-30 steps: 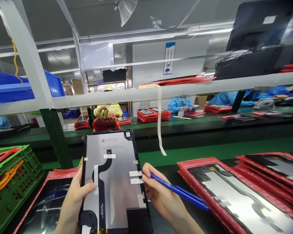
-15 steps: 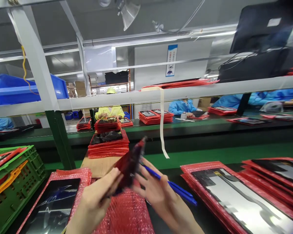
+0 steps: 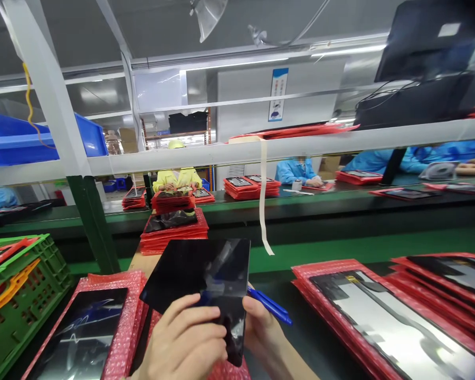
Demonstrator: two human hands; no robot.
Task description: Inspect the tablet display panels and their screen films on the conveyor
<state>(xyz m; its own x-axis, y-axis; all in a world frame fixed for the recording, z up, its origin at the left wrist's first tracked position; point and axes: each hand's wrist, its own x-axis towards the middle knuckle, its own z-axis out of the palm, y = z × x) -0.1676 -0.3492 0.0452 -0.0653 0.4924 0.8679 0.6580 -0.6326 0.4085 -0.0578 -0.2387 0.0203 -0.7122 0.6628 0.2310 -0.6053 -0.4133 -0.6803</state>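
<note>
Screen (image 3: 209, 272) stands tilted between my two hands, glossy black face toward my camera, over some red wrap (image 3: 229, 370). On my feed the left hand (image 3: 186, 338) lies across the lower part of that face, four fingers slightly parted and touching the glass; its thumb is out of sight, so I cannot tell whether it grips. My right hand (image 3: 265, 332) holds the right edge, thumb at the rim, other fingers hidden behind. It also has a blue pen (image 3: 269, 305), which slants out to the right beside the thumb.

Left of my left hand, a second screen (image 3: 79, 332) lies face up on bubble wrap (image 3: 129, 322); farther left stands a green crate (image 3: 57, 264). Straight ahead of my hands, past the top edge, a pile of red pouches (image 3: 178, 243) bears another black sheet (image 3: 172, 219). Well right of my right hand, a stack (image 3: 324, 311) carries a panel (image 3: 372, 316), silvery side up. Pale tape (image 3: 263, 200) hangs from the white rail (image 3: 174, 163) ahead of my right hand. Farther off, a co-worker in yellow (image 3: 180, 179) is ahead of my left hand.
</note>
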